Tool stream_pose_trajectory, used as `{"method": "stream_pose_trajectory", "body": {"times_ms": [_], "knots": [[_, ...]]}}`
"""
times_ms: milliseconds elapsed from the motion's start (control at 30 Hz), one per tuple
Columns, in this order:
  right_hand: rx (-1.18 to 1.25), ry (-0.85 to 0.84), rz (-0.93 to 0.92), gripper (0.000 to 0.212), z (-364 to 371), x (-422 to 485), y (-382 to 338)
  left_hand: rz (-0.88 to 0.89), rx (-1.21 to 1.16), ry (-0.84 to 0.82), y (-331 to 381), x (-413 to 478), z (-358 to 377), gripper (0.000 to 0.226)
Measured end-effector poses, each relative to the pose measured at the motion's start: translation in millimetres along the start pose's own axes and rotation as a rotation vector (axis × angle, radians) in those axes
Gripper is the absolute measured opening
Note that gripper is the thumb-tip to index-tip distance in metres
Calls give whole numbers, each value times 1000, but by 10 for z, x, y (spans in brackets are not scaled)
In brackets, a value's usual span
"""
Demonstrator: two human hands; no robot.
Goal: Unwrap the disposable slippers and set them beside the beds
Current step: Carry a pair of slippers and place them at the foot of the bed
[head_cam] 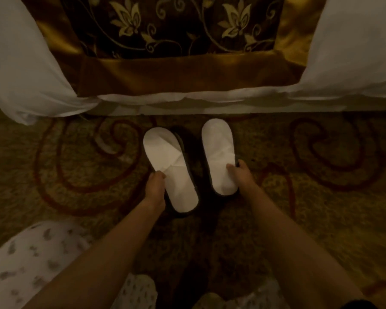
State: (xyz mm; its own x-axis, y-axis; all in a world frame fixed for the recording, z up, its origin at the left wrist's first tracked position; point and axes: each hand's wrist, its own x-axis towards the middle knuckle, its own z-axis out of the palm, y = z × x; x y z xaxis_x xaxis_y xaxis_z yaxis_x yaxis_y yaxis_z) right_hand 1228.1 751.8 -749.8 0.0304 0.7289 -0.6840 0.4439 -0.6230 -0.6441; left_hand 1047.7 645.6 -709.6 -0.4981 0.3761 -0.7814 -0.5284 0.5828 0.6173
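Note:
Two white disposable slippers lie on the patterned carpet just in front of the bed's edge, toes toward the bed. The left slipper (168, 166) is angled slightly, and my left hand (155, 188) grips its left edge near the middle. The right slipper (220, 152) lies straighter, and my right hand (240, 172) pinches its right edge near the heel half. Both slippers are flat and have dark soles. No wrapper is visible.
The bed (187, 72) fills the top, with a gold and brown floral runner and white sheets (354, 52) hanging at both sides. The carpet (76, 166) has red swirls. My knees in pale patterned trousers (31, 264) are at the bottom.

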Motion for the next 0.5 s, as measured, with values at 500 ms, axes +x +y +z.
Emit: {"method": "stream_pose_trajectory", "body": {"times_ms": [500], "knots": [[-374, 95, -91, 55, 216, 478, 328, 43, 127, -72, -266, 389, -9, 39]]}}
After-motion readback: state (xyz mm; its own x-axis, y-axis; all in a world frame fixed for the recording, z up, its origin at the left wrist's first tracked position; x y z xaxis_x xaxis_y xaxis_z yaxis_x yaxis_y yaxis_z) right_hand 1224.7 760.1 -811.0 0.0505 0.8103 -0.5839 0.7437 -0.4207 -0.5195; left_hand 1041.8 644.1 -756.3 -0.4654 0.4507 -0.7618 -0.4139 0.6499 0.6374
